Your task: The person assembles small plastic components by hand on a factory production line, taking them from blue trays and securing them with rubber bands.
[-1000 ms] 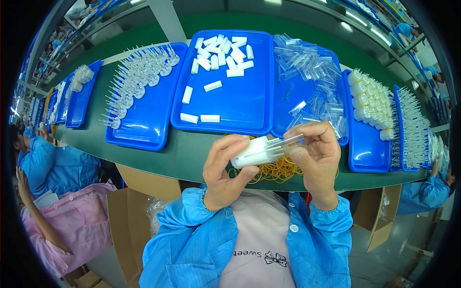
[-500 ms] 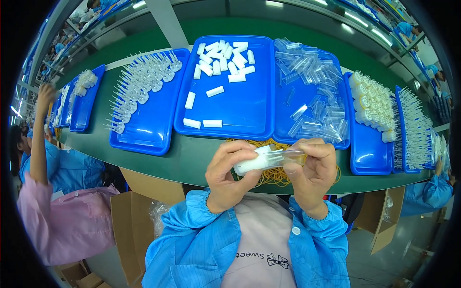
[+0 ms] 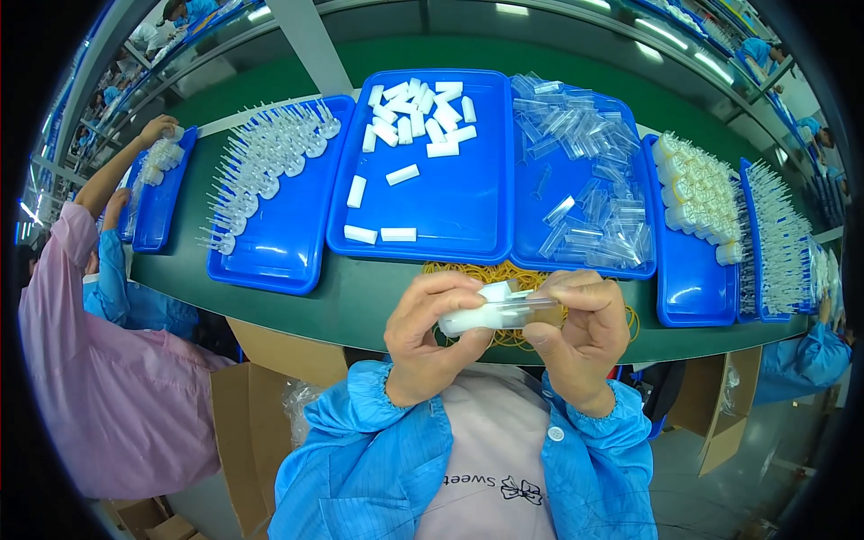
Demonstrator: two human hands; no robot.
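Both my hands meet above the table's near edge, in front of the trays. My left hand (image 3: 425, 335) is closed, thumb and fingers pinching a white plastic part (image 3: 463, 320) with a white block (image 3: 495, 291) against it. Closed too, my right hand (image 3: 587, 337) grips a clear plastic sleeve (image 3: 543, 311) between thumb and fingertips. The sleeve lies around the thin white prongs of the part; how far it reaches is hard to tell behind my fingers. Beneath my hands lies a heap of yellow rubber bands (image 3: 468, 270).
Ahead stands a blue tray (image 3: 450, 220) of white blocks, beside a tray of clear sleeves (image 3: 621, 130). Pronged white parts (image 3: 261, 171) fill a tray leftward; round white parts (image 3: 693, 193) stand in one rightward. A co-worker's hand (image 3: 160, 128) reaches into a far-left tray. Open cardboard boxes (image 3: 256, 432) flank me.
My right hand has shifted slightly left with the clear sleeve, nearer my left hand. The co-worker's raised arm at the left has come down to a tray.
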